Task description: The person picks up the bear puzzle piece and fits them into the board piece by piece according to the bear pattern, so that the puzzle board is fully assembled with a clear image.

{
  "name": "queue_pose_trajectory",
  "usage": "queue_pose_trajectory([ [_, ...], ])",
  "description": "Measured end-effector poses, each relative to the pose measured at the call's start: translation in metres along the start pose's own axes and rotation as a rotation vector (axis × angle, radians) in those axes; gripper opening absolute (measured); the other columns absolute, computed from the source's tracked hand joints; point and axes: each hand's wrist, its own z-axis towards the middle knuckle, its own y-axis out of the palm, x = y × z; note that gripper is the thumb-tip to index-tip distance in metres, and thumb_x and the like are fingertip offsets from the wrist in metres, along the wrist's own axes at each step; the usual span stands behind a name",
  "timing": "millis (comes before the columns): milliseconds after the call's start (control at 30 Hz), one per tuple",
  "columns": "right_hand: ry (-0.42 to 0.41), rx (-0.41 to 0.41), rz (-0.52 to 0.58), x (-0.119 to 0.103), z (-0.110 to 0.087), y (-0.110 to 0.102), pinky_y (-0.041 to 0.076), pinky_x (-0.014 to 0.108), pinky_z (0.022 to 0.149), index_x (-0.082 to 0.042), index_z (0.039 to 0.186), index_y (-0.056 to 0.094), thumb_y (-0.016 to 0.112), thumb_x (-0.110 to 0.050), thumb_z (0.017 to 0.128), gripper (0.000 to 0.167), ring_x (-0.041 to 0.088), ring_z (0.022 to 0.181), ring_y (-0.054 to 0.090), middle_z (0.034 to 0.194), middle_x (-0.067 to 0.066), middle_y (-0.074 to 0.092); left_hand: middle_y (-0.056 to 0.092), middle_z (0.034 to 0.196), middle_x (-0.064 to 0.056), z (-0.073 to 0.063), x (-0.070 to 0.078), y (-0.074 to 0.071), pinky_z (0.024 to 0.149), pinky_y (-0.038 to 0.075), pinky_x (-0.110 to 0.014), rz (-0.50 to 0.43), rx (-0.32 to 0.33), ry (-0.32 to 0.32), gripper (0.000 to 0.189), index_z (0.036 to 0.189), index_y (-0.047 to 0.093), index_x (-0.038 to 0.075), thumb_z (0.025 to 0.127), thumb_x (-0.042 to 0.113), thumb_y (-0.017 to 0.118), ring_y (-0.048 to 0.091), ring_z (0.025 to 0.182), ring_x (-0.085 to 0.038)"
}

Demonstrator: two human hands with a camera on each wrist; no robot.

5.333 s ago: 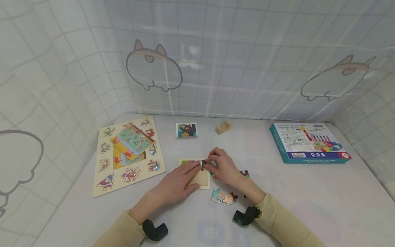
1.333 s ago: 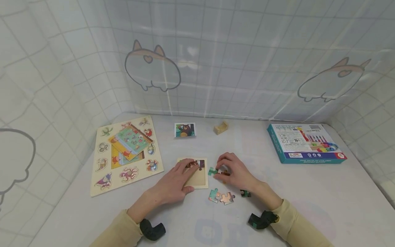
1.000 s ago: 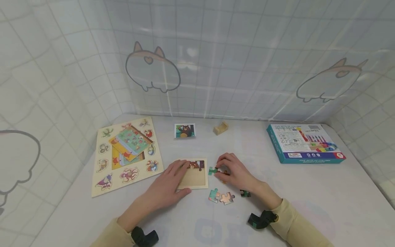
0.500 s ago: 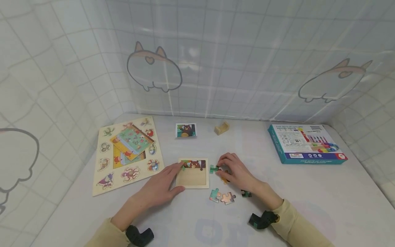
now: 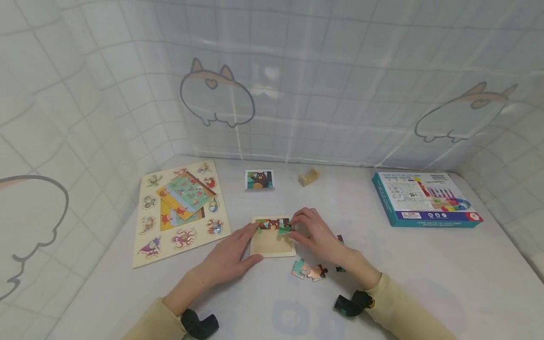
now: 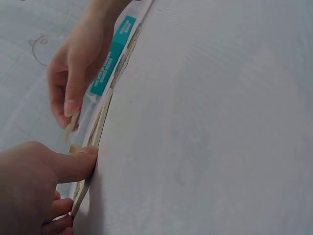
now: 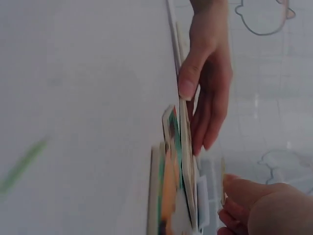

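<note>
A shallow wooden puzzle tray [image 5: 272,248] lies in front of me, with bear-picture pieces [image 5: 268,224] along its far side and bare wood nearer. My left hand [image 5: 227,252] rests against the tray's left side, fingertips near the far-left part and thumb at the near edge. Between thumb and fingers, my right hand [image 5: 316,238] pinches a green-and-dark jigsaw piece [image 5: 284,230] over the tray's far-right part. In the right wrist view this piece [image 7: 223,181] stands edge-on above the tray. Two loose jigsaw pieces, one teal [image 5: 298,268] and one orange [image 5: 316,272], lie near the tray's front-right corner.
More dark pieces [image 5: 340,240] lie partly hidden behind my right forearm. Behind the tray stand a bear picture card [image 5: 259,179] and a small wooden block [image 5: 308,177]. A sea-animal board [image 5: 141,236] carrying picture boards is at left, a teal-edged box [image 5: 429,198] at right.
My left hand has slid left off the pieces to the tray's side. The right hand has picked up the green piece from beside the tray and carried it left over the tray.
</note>
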Motion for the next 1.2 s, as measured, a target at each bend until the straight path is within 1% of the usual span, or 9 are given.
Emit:
queue_pose_trajectory([
  [133, -0.013, -0.031, 0.009, -0.007, 0.012, 0.01, 0.05, 0.033, 0.092, -0.007, 0.107, 0.067, 0.07, -0.02, 0.095, 0.018, 0.018, 0.108, 0.05, 0.114, 0.003, 0.06, 0.04, 0.158, -0.012, 0.002, -0.002, 0.002, 0.114, 0.042, -0.049, -0.007, 0.008, 0.012, 0.08, 0.159, 0.027, 0.018, 0.095, 0.048, 0.064, 0.044, 0.142, -0.032],
  [333, 0.018, -0.089, 0.024, -0.012, 0.023, 0.025, 0.05, 0.029, 0.088, -0.009, 0.107, 0.067, 0.068, -0.022, 0.096, 0.017, 0.017, 0.105, 0.05, 0.115, 0.001, 0.059, 0.04, 0.158, -0.009, 0.005, -0.005, 0.005, 0.114, 0.042, -0.049, -0.026, -0.001, 0.019, 0.08, 0.159, 0.027, 0.019, 0.095, 0.051, 0.063, 0.043, 0.142, -0.031],
  [533, 0.043, -0.132, 0.01, -0.014, 0.027, 0.037, 0.05, 0.033, 0.097, -0.009, 0.109, 0.068, 0.068, -0.025, 0.097, 0.02, 0.016, 0.109, 0.049, 0.116, 0.0, 0.059, 0.038, 0.159, -0.01, 0.005, -0.005, 0.005, 0.114, 0.041, -0.05, -0.029, -0.008, 0.014, 0.08, 0.159, 0.027, 0.02, 0.095, 0.054, 0.061, 0.042, 0.143, -0.031],
  [633, 0.046, -0.128, -0.006, -0.014, 0.027, 0.041, 0.05, 0.033, 0.098, -0.01, 0.11, 0.068, 0.069, -0.025, 0.096, 0.02, 0.015, 0.11, 0.048, 0.116, -0.001, 0.059, 0.038, 0.159, -0.011, 0.004, -0.005, 0.004, 0.114, 0.041, -0.05, -0.011, -0.012, 0.006, 0.081, 0.159, 0.027, 0.021, 0.095, 0.055, 0.061, 0.042, 0.143, -0.032],
  [833, 0.015, -0.109, -0.024, -0.013, 0.027, 0.045, 0.05, 0.034, 0.098, -0.01, 0.109, 0.069, 0.069, -0.026, 0.096, 0.021, 0.016, 0.111, 0.049, 0.117, 0.0, 0.059, 0.039, 0.159, -0.012, 0.003, -0.005, 0.001, 0.113, 0.042, -0.05, -0.008, -0.012, 0.006, 0.081, 0.159, 0.028, 0.021, 0.094, 0.055, 0.061, 0.043, 0.142, -0.032],
  [1000, -0.001, -0.103, -0.049, -0.015, 0.027, 0.047, 0.05, 0.033, 0.098, -0.011, 0.107, 0.07, 0.07, -0.028, 0.095, 0.021, 0.016, 0.111, 0.049, 0.117, 0.0, 0.059, 0.039, 0.158, -0.012, 0.002, -0.006, -0.001, 0.112, 0.043, -0.051, -0.013, 0.001, 0.03, 0.077, 0.157, 0.033, 0.019, 0.095, 0.052, 0.063, 0.043, 0.142, -0.032],
  [1200, -0.047, -0.047, -0.065, -0.015, 0.027, 0.051, 0.052, 0.032, 0.093, -0.011, 0.106, 0.072, 0.074, -0.027, 0.092, 0.021, 0.017, 0.109, 0.051, 0.114, 0.001, 0.06, 0.037, 0.16, -0.009, 0.003, -0.007, -0.001, 0.113, 0.042, -0.05, 0.004, 0.001, 0.048, 0.074, 0.155, 0.038, 0.016, 0.095, 0.052, 0.063, 0.041, 0.144, -0.029],
])
